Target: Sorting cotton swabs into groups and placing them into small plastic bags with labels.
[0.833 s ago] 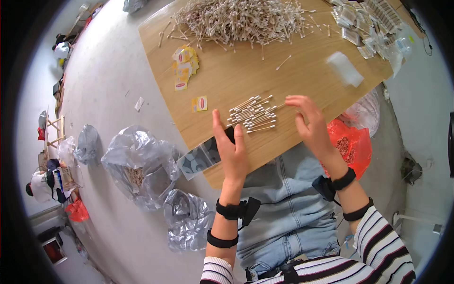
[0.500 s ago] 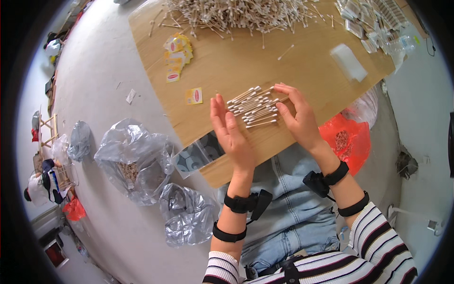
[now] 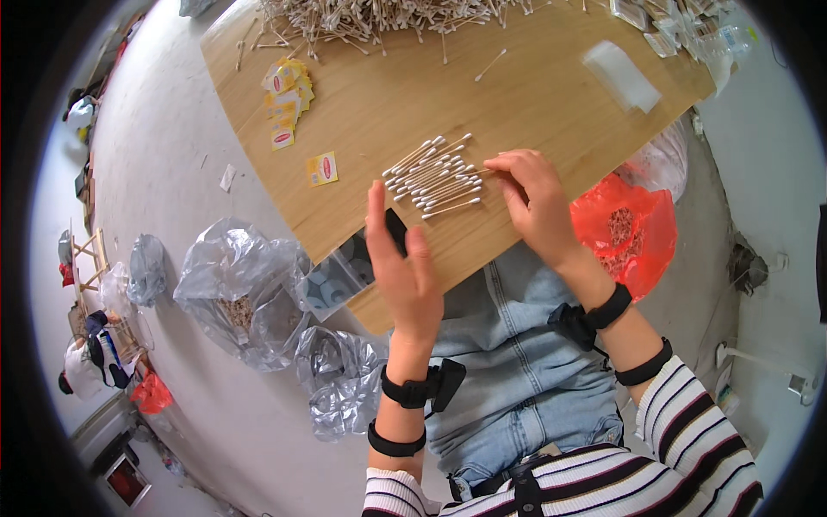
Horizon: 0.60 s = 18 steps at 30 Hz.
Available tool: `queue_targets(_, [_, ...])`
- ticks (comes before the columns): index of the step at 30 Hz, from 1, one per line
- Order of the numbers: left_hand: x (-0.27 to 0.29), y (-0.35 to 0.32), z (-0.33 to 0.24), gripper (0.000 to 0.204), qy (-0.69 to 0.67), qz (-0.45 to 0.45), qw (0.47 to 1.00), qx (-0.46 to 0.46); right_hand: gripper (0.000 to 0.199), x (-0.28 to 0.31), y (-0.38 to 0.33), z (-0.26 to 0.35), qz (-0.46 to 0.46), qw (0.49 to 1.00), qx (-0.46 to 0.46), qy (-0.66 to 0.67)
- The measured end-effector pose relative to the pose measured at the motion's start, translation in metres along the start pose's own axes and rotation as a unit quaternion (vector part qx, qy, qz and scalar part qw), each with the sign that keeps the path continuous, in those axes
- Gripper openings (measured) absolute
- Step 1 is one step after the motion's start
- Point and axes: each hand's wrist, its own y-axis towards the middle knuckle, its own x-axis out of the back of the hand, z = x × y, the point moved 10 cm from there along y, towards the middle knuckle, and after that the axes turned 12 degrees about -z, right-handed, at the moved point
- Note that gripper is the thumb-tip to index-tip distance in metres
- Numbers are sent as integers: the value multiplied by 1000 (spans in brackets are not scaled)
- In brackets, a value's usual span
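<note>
Cotton swab batch being gathered on the wooden surface [image 3: 534,103].

A small batch of cotton swabs [image 3: 435,175] is being aligned near the front edge, while a large unsorted swab pile [image 3: 379,17] is lying at the far edge, so most sorting is judged outstanding. The right hand [image 3: 534,202] is being held with fingertips touching the batch's right end, nothing gripped. The left hand [image 3: 401,267] is being held open, fingers extended, raised just beside the batch, empty.

yellow-red labels [image 3: 284,103] heaped upper left; lone label [image 3: 322,169] nearer; clear packets [image 3: 663,17] top right
</note>
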Motion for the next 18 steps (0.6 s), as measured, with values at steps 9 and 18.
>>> queue_targets(9, [-69, -20, 3, 95, 380, 157, 892, -187, 12, 9, 12, -10, 7, 991, 55, -124])
queue_targets(18, [-54, -17, 0, 95, 287, 163, 934, -138, 12, 11, -18, 13, 113, 985, 113, -60])
